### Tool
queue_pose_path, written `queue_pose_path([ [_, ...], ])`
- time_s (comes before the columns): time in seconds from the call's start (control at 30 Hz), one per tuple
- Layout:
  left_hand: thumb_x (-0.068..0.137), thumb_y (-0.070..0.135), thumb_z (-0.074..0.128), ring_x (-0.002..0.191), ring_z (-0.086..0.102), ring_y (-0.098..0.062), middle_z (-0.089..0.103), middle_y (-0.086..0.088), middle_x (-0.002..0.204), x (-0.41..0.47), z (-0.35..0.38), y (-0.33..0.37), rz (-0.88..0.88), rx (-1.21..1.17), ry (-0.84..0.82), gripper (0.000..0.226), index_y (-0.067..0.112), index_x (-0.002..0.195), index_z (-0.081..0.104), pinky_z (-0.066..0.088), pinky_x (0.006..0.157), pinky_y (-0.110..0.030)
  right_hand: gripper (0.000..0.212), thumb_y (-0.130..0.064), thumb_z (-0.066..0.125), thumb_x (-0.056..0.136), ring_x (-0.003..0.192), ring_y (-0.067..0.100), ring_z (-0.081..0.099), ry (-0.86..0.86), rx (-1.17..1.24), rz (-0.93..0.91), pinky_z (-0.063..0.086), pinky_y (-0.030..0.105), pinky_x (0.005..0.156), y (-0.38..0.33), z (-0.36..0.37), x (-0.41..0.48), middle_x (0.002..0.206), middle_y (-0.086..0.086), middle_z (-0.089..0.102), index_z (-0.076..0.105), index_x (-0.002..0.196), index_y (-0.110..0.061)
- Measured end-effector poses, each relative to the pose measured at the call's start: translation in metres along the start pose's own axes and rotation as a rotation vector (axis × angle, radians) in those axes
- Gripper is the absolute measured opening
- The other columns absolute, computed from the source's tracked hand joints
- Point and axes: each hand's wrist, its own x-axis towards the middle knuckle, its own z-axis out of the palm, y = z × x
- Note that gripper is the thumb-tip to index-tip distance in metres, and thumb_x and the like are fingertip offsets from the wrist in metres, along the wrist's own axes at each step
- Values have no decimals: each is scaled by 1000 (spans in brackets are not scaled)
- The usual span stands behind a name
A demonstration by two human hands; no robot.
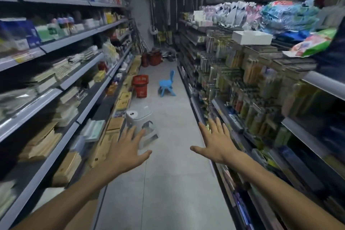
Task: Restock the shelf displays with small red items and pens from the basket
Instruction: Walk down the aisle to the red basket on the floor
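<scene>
In my view both hands are stretched forward, empty, with fingers spread wide: left hand [127, 148] at 7 o'clock, right hand [214, 141] at 5 o'clock. The red basket [140, 86] stands on the floor at 10 o'clock, well apart from them, with a blue chair [166, 84] at its 3 o'clock.
</scene>
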Motion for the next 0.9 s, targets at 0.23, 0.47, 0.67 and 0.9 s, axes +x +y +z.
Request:
queue_pose_path([
  [0.23, 90, 79, 39, 160, -2, -29, 2, -5, 173, 131, 3, -26, -7, -18, 5, 91, 37, 164, 4, 14, 126, -51, 103, -83, 37, 87, 155, 36, -22, -13, -49, -52, -7, 52, 126, 4, 0, 146, 171, 14, -12, -4, 164, -28],
  [0.47, 75, 96, 15, 158, 3, -33, 9, -7, 172, 291, 24, -75, 31, 3, 40, 107, 37, 163, 11, 12, 125, -60, 99, -80, 40, 89, 157, 34, -13, 2, -36, -100, -2, 50, 126, -9, 18, 317, 172, 12, -4, 1, 164, -28],
  [0.67, 75, 87, 21, 159, -3, -33, 0, -5, 173, 443, 25, -136, 15, 53, -21, 102, 40, 163, 1, 11, 123, -63, 101, -83, 37, 88, 156, 36, -19, -56, -85, -67, -6, 52, 126, -28, 21, 473, 171, 12, -8, -1, 164, -29],
  [0.9, 84, 81, 40, 158, -1, -34, 2, -4, 173, 591, 38, -192, 25, 37, -54, 95, 40, 162, 5, 11, 122, -67, 101, -84, 36, 87, 156, 37, -18, -85, -86, -32, -5, 54, 126, -19, 35, 615, 171, 13, -9, -1, 164, -29],
])
